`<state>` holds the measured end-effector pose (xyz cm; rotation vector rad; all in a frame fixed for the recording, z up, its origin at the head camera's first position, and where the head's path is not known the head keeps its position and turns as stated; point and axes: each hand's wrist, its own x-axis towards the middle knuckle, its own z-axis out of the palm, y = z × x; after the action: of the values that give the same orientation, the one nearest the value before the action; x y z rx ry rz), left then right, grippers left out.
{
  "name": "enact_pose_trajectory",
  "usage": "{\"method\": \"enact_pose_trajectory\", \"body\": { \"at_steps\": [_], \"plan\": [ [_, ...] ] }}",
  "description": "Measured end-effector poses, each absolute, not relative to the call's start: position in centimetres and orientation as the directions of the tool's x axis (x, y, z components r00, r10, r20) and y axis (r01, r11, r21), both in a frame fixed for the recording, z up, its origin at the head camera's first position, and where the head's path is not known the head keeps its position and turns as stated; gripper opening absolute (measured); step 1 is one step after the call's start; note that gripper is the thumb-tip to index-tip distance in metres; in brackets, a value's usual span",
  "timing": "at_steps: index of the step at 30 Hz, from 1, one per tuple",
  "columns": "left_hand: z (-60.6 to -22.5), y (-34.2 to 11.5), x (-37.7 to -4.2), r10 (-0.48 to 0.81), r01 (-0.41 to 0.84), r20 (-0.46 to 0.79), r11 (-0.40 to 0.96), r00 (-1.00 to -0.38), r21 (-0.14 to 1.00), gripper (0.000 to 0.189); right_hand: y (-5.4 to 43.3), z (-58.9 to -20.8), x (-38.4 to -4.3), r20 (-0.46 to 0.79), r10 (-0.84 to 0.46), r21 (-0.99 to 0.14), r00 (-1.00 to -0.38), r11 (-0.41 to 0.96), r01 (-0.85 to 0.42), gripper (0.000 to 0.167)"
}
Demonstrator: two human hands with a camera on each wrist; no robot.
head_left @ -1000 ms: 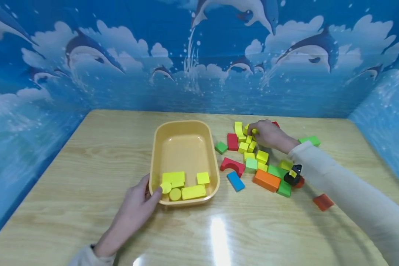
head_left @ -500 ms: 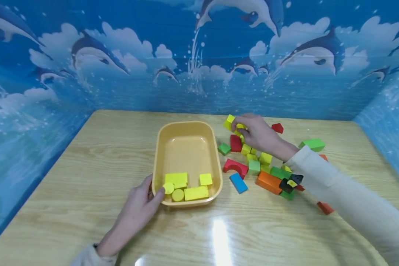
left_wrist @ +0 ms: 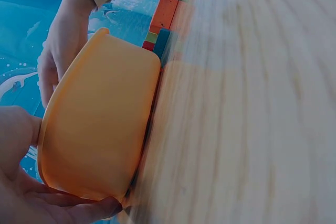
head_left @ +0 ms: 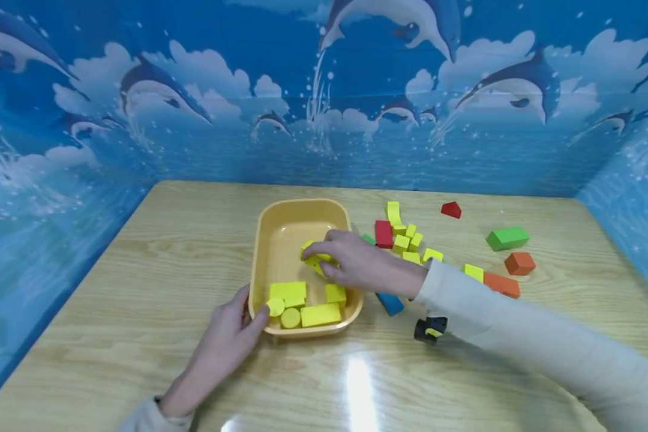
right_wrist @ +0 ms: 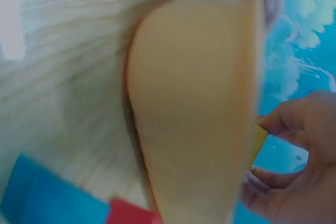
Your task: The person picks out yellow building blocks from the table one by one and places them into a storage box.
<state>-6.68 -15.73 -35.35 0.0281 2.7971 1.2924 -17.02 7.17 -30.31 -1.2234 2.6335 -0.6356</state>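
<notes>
My left hand (head_left: 224, 336) grips the near left corner of a pale orange plastic tub (head_left: 286, 240), thumb over the rim. In the left wrist view its fingers curl under the tub's side wall (left_wrist: 100, 119). Yellow toy blocks lie at the tub's near end, among them a long block (head_left: 321, 315) and a round one (head_left: 290, 318). Above the tub's middle, my right hand (head_left: 356, 258) pinches yellow block pieces (head_left: 314, 261) between thumb and fingers. In the right wrist view a yellow edge (right_wrist: 258, 142) shows between those fingers, beyond the tub wall; the rest is hidden.
Right of the tub lie several small yellow blocks (head_left: 401, 243), a red block (head_left: 383, 234) and a blue block (head_left: 390, 304), partly under the right arm. Farther right are a green block (head_left: 507, 239) and an orange block (head_left: 520, 264). A dolphin-printed backdrop (head_left: 221, 144) borders the table.
My right hand has moved left from the block pile to over the tub, carrying yellow blocks it picked up there. The left hand keeps its grip on the tub.
</notes>
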Motion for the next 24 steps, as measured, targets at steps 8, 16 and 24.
{"method": "enact_pose_trajectory", "body": {
  "at_steps": [8,16,24],
  "plan": [
    [-35.6,-15.5,-6.7,0.045,-0.001,-0.040,0.641,-0.998,0.767,0.053,5.0,-32.5,-16.9,-0.122,-0.706,-0.355,-0.697,0.687,-0.634,0.031],
    [-35.6,-15.7,-6.8,0.053,0.011,-0.030,0.644,-0.998,0.765,0.051,5.3,-32.5,-16.2,-0.096,-0.789,-0.330,-0.607,0.600,-0.728,0.028],
    [-35.7,-15.8,-6.6,0.038,-0.008,-0.043,0.646,-0.998,0.763,0.053,5.7,-32.8,-16.2,-0.057,-0.836,-0.311,-0.546,0.535,-0.786,0.027]
  ]
}}
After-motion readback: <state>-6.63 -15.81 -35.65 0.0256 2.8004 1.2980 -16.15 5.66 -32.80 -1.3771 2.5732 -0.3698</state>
